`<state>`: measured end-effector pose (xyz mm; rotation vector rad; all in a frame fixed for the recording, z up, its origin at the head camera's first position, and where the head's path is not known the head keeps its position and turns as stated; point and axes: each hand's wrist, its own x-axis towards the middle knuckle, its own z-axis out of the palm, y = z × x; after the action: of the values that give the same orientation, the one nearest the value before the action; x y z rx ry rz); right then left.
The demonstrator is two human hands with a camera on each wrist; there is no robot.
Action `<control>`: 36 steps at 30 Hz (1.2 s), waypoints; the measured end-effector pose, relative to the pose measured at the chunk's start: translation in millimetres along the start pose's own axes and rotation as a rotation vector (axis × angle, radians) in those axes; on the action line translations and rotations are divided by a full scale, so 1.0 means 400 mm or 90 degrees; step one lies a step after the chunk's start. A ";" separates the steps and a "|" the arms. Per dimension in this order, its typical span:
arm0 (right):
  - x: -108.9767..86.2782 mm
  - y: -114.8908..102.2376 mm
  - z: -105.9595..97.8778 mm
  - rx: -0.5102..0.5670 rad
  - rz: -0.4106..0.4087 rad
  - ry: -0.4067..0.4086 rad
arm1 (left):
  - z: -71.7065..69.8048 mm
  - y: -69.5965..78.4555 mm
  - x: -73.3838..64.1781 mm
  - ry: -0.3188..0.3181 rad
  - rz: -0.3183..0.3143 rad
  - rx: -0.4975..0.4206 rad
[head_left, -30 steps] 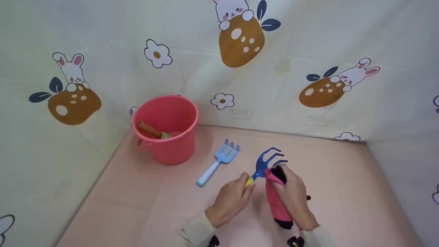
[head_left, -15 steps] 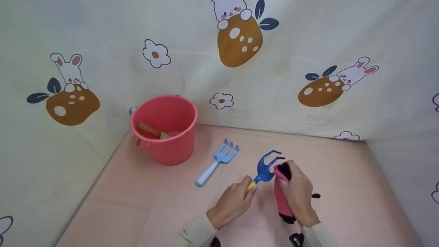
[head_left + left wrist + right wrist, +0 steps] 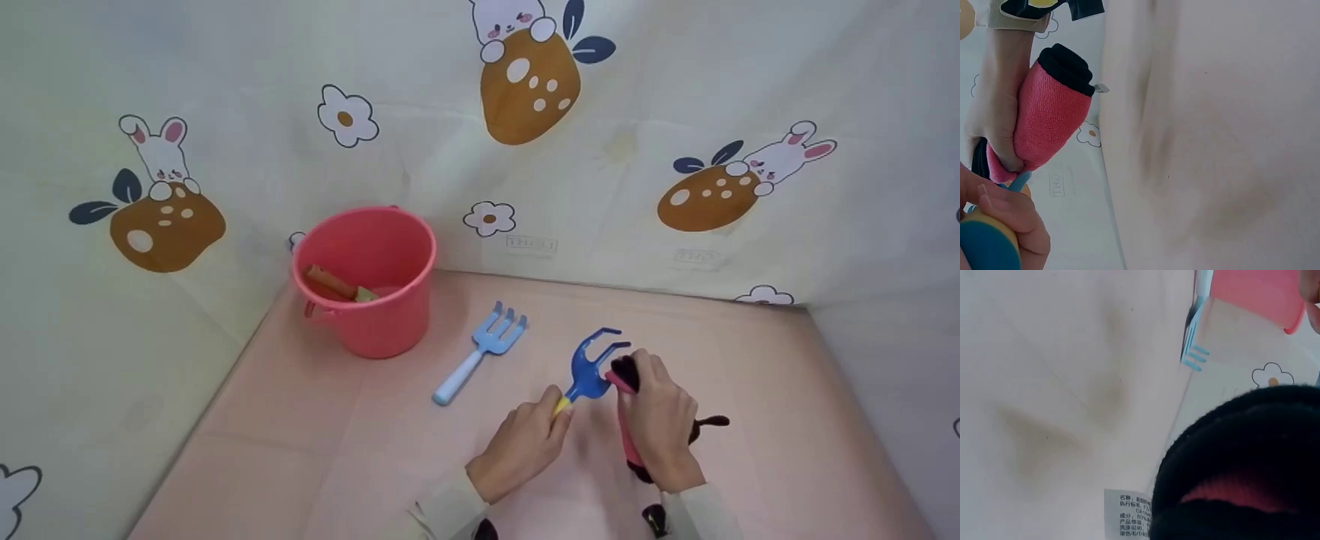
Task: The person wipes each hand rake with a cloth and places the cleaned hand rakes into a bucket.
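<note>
My left hand (image 3: 521,439) grips the yellow handle of a blue hand cultivator (image 3: 589,375) with bent tines. In the left wrist view the handle's rounded blue end (image 3: 988,247) pokes out of that fist. A pink towel (image 3: 628,435) with black edging is bunched in my right hand (image 3: 664,424), pinched against the cultivator's right side. Two tines show; the towel and fingers hide what lies beyond them. The towel's rolled body (image 3: 1053,115) hangs off the right hand in the left wrist view. Its black edge (image 3: 1196,444) fills a corner of the right wrist view, hiding the right fingers.
A light blue hand fork (image 3: 480,356) lies on the pinkish tabletop (image 3: 360,450), left of the hands. Behind it stands a pink bucket (image 3: 382,322) holding a brown-handled tool (image 3: 330,283). Patterned cloth walls (image 3: 420,150) enclose the back and sides.
My right hand and the towel have moved right, from the cultivator's head and tine bases onto its right side. Three tines showed earlier, two now. My left hand has shifted slightly right with the cultivator.
</note>
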<state>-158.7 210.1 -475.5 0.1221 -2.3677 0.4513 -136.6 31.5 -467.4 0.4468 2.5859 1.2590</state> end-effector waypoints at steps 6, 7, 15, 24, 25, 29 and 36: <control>0.016 0.016 -0.027 0.019 0.020 0.023 | -0.006 -0.006 0.006 0.005 0.006 0.011; 0.023 0.019 -0.039 0.034 0.040 0.034 | -0.006 -0.009 0.007 0.005 0.005 0.012; 0.062 0.015 -0.118 0.184 0.116 -0.021 | -0.020 -0.031 0.012 -0.005 -0.024 -0.033; 0.011 -0.057 -0.092 0.163 -0.044 -0.132 | -0.036 -0.018 0.010 0.000 0.003 -0.048; 0.008 -0.063 -0.088 0.157 -0.057 -0.138 | -0.036 -0.018 0.009 0.002 0.012 -0.039; 0.003 -0.077 -0.075 0.136 -0.078 -0.151 | -0.034 -0.018 0.006 0.019 0.063 0.015; 0.001 -0.079 -0.057 0.115 -0.052 -0.142 | -0.032 -0.027 0.002 0.019 0.096 0.041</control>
<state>-137.7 188.7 -450.5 0.3683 -2.5231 0.6408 -143.5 16.4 -468.2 0.6520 2.6668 1.2407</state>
